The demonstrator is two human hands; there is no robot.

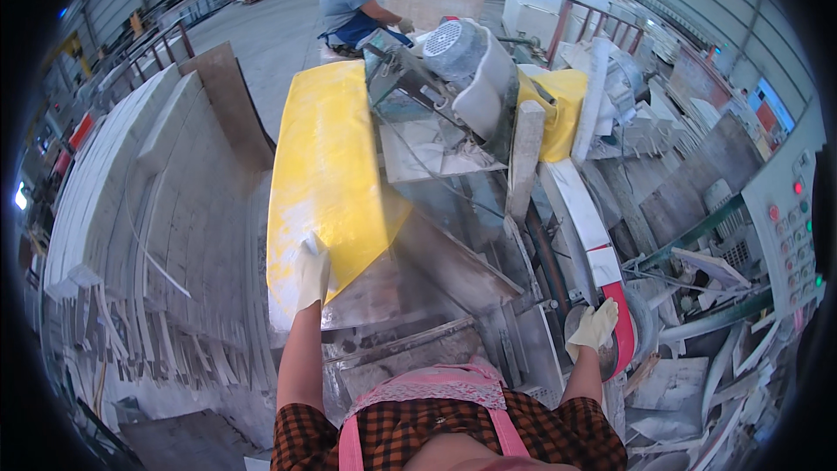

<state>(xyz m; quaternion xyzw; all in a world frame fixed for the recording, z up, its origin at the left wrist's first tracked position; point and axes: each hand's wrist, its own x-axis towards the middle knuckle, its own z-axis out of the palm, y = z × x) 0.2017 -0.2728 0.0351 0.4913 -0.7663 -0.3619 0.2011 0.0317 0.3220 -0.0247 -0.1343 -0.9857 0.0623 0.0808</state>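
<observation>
My left hand (314, 275), in a pale glove, is on the near part of a yellow sheet (327, 148) with whitish smears. The sheet lies over a long slab-like surface, and the hand's fingers are too blurred to tell whether they hold anything. My right hand (595, 326), gloved too, rests at the near end of a narrow conveyor, its fingers stretched out against the red section of the belt (622, 323). Farther up that conveyor lie white strips (575, 201). Beyond the yellow sheet stands a machine with a grey motor (455, 48).
Stacked pale slabs (122, 174) stand along the left. At right is a control panel (789, 227) with lit buttons, above broken slab pieces (671, 392). A wooden post (524, 157) rises beside the conveyor. Another person (353, 9) in a cap works behind the machine.
</observation>
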